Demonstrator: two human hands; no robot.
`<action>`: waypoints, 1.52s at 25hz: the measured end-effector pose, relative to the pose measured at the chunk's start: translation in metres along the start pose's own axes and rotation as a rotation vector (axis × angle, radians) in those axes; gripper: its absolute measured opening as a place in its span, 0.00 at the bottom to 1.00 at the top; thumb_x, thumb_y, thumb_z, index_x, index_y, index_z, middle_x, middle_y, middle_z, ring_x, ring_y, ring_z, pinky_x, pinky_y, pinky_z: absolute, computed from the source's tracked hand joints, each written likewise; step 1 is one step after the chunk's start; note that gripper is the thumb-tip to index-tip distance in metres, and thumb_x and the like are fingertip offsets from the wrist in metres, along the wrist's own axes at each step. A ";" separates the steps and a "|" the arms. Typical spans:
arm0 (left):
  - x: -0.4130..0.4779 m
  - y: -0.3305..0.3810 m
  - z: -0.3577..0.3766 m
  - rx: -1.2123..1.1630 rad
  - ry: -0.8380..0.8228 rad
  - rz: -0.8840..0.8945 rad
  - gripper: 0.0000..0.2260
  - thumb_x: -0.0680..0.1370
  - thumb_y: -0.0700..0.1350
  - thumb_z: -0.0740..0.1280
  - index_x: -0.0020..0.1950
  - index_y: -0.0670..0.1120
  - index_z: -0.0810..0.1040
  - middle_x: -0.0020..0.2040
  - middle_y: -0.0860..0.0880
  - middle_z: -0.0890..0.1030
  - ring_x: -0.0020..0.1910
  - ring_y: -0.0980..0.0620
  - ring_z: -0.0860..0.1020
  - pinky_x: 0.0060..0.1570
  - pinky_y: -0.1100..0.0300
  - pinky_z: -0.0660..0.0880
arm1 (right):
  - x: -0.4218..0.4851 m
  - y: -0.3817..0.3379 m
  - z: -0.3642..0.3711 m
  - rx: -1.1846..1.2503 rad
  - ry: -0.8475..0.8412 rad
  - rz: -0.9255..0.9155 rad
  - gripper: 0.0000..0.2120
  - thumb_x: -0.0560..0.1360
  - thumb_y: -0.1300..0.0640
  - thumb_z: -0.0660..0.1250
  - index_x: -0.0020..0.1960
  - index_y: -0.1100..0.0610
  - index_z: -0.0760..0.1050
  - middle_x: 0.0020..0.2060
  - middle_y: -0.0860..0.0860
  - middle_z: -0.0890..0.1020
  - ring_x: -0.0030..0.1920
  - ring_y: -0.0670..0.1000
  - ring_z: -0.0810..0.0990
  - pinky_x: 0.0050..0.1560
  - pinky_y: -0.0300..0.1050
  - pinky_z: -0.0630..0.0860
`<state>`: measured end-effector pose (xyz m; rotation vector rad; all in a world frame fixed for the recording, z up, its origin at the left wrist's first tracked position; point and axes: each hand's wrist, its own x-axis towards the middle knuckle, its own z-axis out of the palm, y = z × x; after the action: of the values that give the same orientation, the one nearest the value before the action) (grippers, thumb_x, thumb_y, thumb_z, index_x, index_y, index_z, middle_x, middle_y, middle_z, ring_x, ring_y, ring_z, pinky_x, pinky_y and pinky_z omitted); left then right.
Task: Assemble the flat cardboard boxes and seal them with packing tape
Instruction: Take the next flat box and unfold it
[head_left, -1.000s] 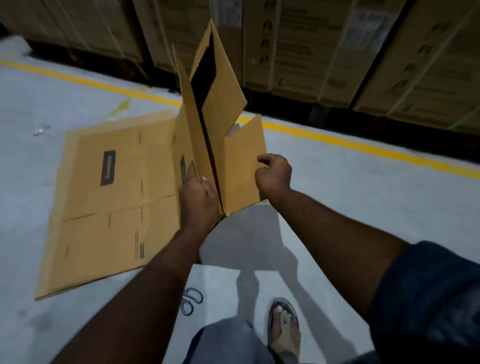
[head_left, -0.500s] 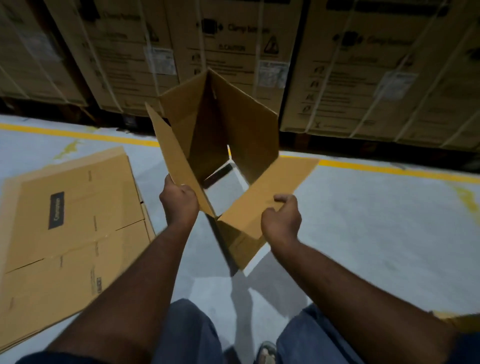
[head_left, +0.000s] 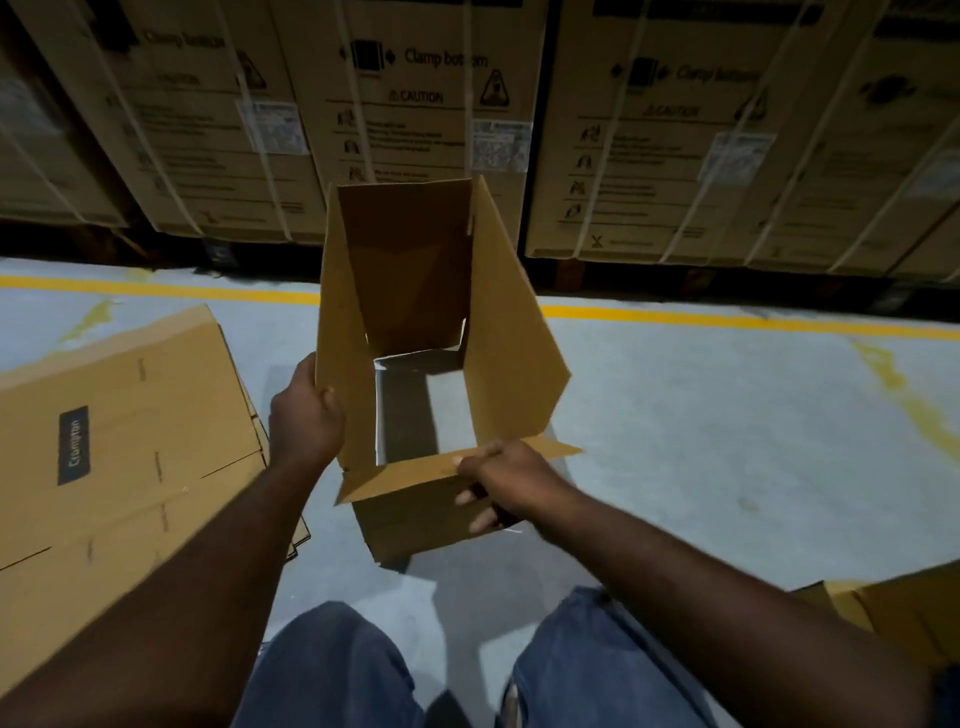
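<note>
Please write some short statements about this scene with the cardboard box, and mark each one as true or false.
1. The left hand and the right hand both grip the opened box. True.
2. The bottom of the box is sealed with tape. False: it is open, and the floor shows through it.
3. Flat cardboard lies on the floor to the person's left. True.
4. The line painted on the floor is red. False: the line is yellow.

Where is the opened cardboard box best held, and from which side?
Probably by the side walls of the opened box, from outside, as the left hand does. Its bottom is open, and the loose near flap that the right hand pinches would likely bend.
</note>
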<state>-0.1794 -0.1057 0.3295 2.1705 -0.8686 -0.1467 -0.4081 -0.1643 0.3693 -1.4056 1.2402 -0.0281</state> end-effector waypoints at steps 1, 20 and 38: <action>-0.003 -0.007 -0.002 0.005 0.007 -0.027 0.20 0.83 0.40 0.60 0.76 0.45 0.68 0.63 0.40 0.80 0.55 0.38 0.81 0.50 0.49 0.77 | 0.005 -0.002 -0.014 -0.088 0.070 -0.006 0.12 0.80 0.46 0.65 0.56 0.53 0.74 0.47 0.53 0.85 0.36 0.53 0.85 0.41 0.48 0.81; 0.029 -0.050 -0.004 -0.721 -0.341 -1.041 0.14 0.79 0.37 0.67 0.64 0.36 0.74 0.48 0.40 0.78 0.43 0.46 0.78 0.37 0.56 0.75 | 0.096 -0.057 -0.073 -0.552 0.552 -0.292 0.02 0.75 0.65 0.64 0.43 0.61 0.73 0.39 0.55 0.76 0.38 0.54 0.76 0.27 0.40 0.66; -0.079 0.039 0.023 -0.799 -0.300 -0.941 0.10 0.80 0.32 0.62 0.57 0.44 0.71 0.51 0.38 0.78 0.49 0.39 0.81 0.43 0.44 0.82 | 0.091 -0.074 -0.029 -0.703 0.430 -0.168 0.16 0.77 0.50 0.69 0.60 0.58 0.75 0.53 0.57 0.81 0.49 0.58 0.81 0.42 0.48 0.79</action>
<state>-0.2691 -0.0887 0.3278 1.6137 0.1581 -1.0950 -0.3413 -0.2641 0.3756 -2.1951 1.5616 -0.0094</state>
